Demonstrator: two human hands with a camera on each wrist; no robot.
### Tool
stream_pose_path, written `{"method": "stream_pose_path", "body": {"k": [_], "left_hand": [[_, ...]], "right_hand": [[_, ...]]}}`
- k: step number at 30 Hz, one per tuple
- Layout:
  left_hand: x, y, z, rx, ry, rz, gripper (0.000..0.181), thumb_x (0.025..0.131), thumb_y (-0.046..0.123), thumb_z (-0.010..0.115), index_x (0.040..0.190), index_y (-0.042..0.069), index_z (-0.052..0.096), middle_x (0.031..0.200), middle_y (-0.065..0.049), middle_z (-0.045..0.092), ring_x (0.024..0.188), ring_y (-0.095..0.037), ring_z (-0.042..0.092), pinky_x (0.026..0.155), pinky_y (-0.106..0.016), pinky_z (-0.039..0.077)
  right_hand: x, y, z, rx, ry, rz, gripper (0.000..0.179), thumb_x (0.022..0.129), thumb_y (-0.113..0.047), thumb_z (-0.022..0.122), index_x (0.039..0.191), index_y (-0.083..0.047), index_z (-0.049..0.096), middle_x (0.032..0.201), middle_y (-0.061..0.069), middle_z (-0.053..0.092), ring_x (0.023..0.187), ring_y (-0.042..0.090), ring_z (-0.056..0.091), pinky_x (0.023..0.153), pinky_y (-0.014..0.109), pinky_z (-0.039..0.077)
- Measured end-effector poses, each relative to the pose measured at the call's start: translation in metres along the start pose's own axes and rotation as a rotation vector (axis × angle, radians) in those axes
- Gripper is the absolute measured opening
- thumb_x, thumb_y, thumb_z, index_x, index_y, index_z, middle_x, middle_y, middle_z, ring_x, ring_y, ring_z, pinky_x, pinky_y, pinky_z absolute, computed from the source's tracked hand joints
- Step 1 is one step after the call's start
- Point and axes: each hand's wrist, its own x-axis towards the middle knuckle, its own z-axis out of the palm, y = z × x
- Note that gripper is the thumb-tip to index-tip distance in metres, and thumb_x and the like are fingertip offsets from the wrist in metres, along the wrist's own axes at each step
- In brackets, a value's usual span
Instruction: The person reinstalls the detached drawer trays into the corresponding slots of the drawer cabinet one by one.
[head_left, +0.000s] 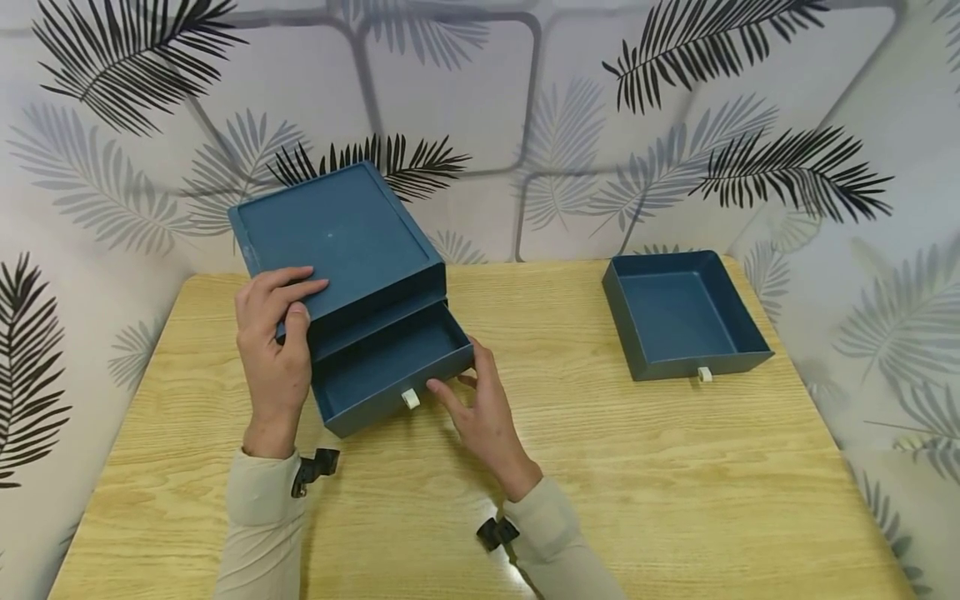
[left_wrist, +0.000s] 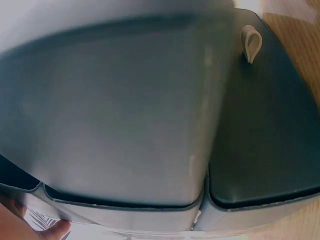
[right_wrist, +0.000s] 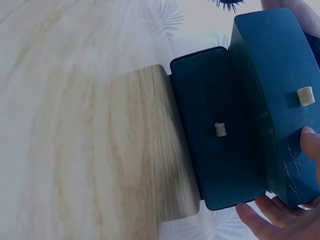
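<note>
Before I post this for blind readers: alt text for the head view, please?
A right hand grips a corner of a partly open drawer in a blue cabinet on a table, while the left hand rests on the cabinet's top. Another drawer sits to the right.

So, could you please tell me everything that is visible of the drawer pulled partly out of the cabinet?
The drawer is a dark blue, shallow, open-topped box, apparently plastic, with a small whitish pull tab on its front. It sticks out of the cabinet, above a closed lower drawer, facing the person and somewhat rightward. The right hand holds its right front corner, thumb on the front, where pale scratch-like marks show. The visible inside looks bare.
</note>
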Motion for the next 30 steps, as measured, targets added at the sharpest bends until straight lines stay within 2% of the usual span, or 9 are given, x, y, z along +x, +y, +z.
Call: {"method": "stream_pose_path", "body": {"k": [9,12,21,30], "left_hand": [[-0.002,-0.033,0.003,0.02,-0.002,0.016,0.038,0.101,0.012,0.045,0.109,0.006,0.081,0.128,-0.014,0.07,0.133,-0.029,0.05,0.119,-0.036,0.03],[-0.003,-0.038,0.003,0.018,0.002,0.011,0.037,0.102,0.015,0.046,0.109,0.009,0.082,0.129,-0.011,0.07,0.133,-0.027,0.05,0.119,-0.036,0.03],[-0.003,-0.038,0.002,0.002,0.004,0.014,0.037,0.102,0.018,0.046,0.11,0.012,0.082,0.129,-0.008,0.071,0.132,-0.026,0.05,0.116,-0.035,0.031],[-0.003,-0.037,0.003,0.007,0.002,0.012,0.038,0.102,0.016,0.046,0.11,0.009,0.082,0.129,-0.012,0.071,0.132,-0.027,0.05,0.118,-0.036,0.03]], "right_hand": [[0.001,0.002,0.001,0.001,0.011,-0.013,0.071,0.098,-0.022,0.071,0.159,-0.014,0.036,0.152,0.012,0.049,0.135,0.027,0.055,0.106,0.049,0.054],[0.001,0.004,0.002,0.003,0.008,-0.017,0.069,0.099,-0.022,0.069,0.159,-0.015,0.036,0.153,0.011,0.049,0.134,0.027,0.056,0.105,0.05,0.054],[0.002,0.004,0.003,-0.018,-0.001,-0.004,0.069,0.1,-0.026,0.068,0.16,-0.016,0.034,0.154,0.01,0.048,0.133,0.026,0.055,0.105,0.05,0.054],[0.004,0.005,0.004,-0.006,0.001,-0.005,0.069,0.101,-0.025,0.068,0.16,-0.016,0.034,0.154,0.011,0.048,0.134,0.027,0.055,0.105,0.053,0.054]]}}
